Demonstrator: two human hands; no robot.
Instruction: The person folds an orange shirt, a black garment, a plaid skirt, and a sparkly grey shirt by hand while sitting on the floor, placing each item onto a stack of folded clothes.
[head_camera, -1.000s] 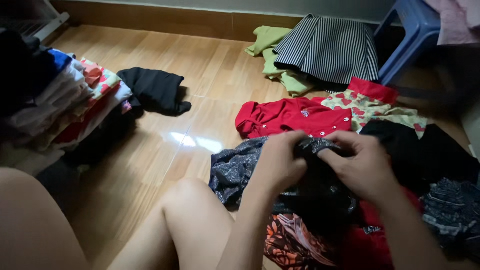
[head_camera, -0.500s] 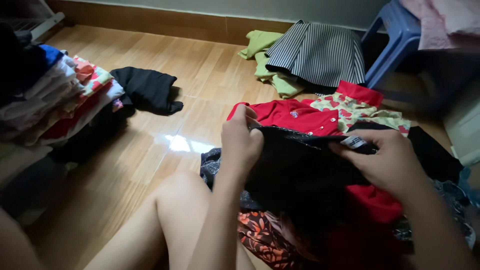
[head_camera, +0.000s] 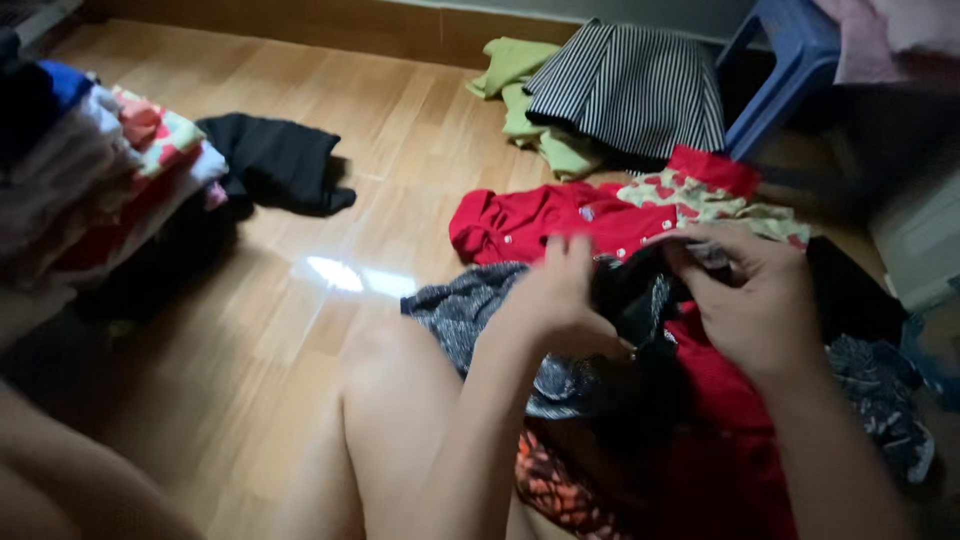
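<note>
In the head view, both hands work on a small black cloth garment (head_camera: 640, 295) held over the lap, above the heap of clothes near the right edge of the wooden floor (head_camera: 300, 330). The left hand (head_camera: 555, 300) lies half open with fingers spread on it. The right hand (head_camera: 750, 300) is closed, pinching its upper edge. Half a second ago the garment was stretched wide between the hands; now they are close, so it is gathered. A red buttoned shirt (head_camera: 540, 222) lies just behind, a stack of folded clothes (head_camera: 110, 190) at the left edge.
</note>
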